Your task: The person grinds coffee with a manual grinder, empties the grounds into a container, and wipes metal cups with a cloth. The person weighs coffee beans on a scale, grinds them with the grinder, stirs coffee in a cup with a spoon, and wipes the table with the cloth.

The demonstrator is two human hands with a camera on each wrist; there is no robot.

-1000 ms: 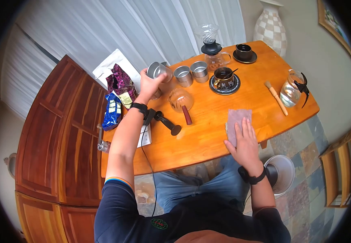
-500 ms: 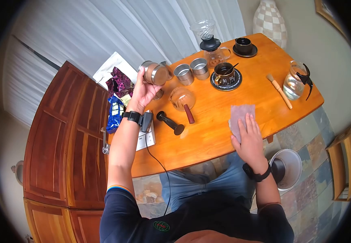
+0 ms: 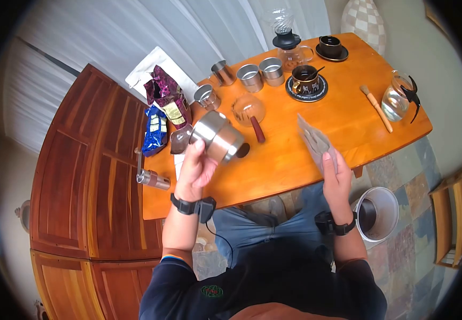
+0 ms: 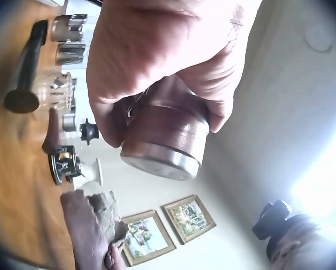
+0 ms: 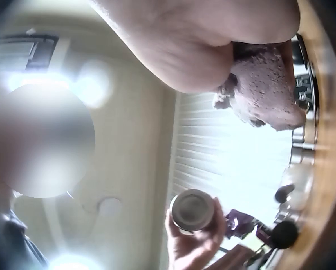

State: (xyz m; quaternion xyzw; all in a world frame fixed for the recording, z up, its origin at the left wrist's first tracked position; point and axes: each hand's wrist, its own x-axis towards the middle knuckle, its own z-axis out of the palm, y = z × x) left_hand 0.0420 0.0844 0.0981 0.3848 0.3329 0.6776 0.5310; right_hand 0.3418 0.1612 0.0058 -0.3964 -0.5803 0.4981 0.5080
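My left hand [image 3: 198, 168] grips a steel cup [image 3: 217, 136] with a shiny banded base, holding it tilted above the left part of the table. In the left wrist view, the fingers and thumb wrap the cup [image 4: 168, 138] and its base faces away from the palm. The right wrist view shows its round end [image 5: 193, 210]. At the right, my right hand [image 3: 337, 178] pinches a folded grey-mauve cloth [image 3: 316, 141], thumb on top, raised over the table's front edge. A round glass pot [image 3: 248, 109] with a red-brown handle stands beyond the cup.
Several steel cups [image 3: 249, 78] line the back, near a glass dripper on a server [image 3: 289, 45]. A dark cup [image 3: 305, 80] sits on a saucer. Right are a brush [image 3: 377, 109] and a glass jug [image 3: 396, 101]. Coffee bags [image 3: 167, 101] and a hand grinder [image 3: 153, 179] lie left.
My left hand has brought the steel cup from the back left toward my body, tilting it. My right hand has lifted the cloth from the tabletop, gathering it between thumb and fingers.
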